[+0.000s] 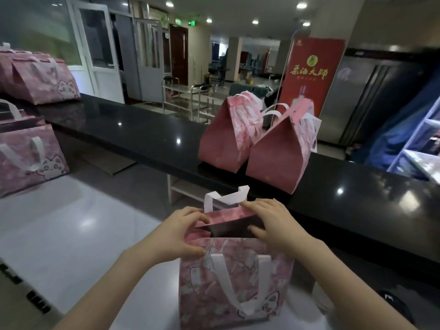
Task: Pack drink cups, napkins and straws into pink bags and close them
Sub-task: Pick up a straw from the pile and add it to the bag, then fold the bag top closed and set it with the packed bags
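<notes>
— At the far left, what is shown?

— A pink cat-print fabric bag with white strap handles (40, 79) is set on a glossy black stone counter (142, 134). Below it, a second pink cat-print bag (31, 158) is stood upright on a pale white worktop (71, 234).

— And in the middle?

— A third pink cat-print bag (228, 289) is stood upright on the worktop, low in the view and just this side of the counter. Its left top corner is pinched by the left hand (176, 236), with the thumb in front and the fingers curled behind the rim. The right end of its mouth is gripped by the right hand (273, 225), with the fingers curled over the far flap and the thumb laid across the opening. The mouth is drawn narrow but not shut. A dark gap is seen between the hands, and what lies inside cannot be told. A rear white strap handle (228, 196) is raised behind the hands, and a front white strap handle (220, 270) is hung down the printed face.

— What is seen to the right?

— A left rose-sided pink bag (221, 144) and a right rose-sided pink bag (278, 153) are stood on the counter beyond the hands, touching, with their tops folded to a ridge. A red standing banner with yellow characters (312, 72) is seen behind them. Pale blue shelving (426, 148) is cut off by the right edge.
</notes>
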The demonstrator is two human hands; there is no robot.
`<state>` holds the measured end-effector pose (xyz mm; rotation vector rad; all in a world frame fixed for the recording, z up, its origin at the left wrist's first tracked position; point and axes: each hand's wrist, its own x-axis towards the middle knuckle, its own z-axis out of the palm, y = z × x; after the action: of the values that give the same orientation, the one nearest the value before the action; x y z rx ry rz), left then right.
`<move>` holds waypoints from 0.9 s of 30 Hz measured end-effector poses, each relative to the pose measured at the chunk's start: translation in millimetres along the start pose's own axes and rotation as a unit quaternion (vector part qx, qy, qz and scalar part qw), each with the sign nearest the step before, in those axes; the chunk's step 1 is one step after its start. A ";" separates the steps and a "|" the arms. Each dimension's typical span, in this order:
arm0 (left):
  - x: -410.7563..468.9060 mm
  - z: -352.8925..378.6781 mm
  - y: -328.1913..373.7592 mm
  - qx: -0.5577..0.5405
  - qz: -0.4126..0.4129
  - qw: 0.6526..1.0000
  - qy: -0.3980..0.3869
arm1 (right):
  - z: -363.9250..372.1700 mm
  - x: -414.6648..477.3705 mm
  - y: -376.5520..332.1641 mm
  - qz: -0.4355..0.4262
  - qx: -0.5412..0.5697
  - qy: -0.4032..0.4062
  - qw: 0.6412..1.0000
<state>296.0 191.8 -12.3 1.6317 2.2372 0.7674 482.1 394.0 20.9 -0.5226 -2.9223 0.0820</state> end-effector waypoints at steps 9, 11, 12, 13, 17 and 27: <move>39.0 -12.9 -28.5 -0.008 0.109 0.993 -0.049 | -0.4 4.2 -19.5 0.145 -0.004 0.021 0.989; 42.4 -11.0 -28.6 -0.029 0.123 0.990 -0.055 | -0.4 -1.4 -20.7 0.181 0.060 0.048 0.981; 43.2 -9.3 -27.9 -0.038 0.132 0.989 -0.055 | -1.2 -3.9 -20.9 0.195 0.089 0.061 0.975; 43.4 -7.3 -27.1 -0.045 0.141 0.988 -0.052 | -2.6 -6.3 -21.3 0.208 0.111 0.069 0.969; 43.8 0.6 -20.8 -0.076 0.132 0.988 -0.010 | -8.5 -15.4 -21.1 0.226 0.131 0.038 0.965; 34.4 19.9 -9.6 -0.043 0.041 0.994 0.096 | -19.4 -58.3 -10.1 0.177 0.200 -0.083 0.960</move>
<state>287.0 227.0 -30.9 1.6829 2.2384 1.0679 536.0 364.7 31.6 -0.9948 -2.8091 0.7769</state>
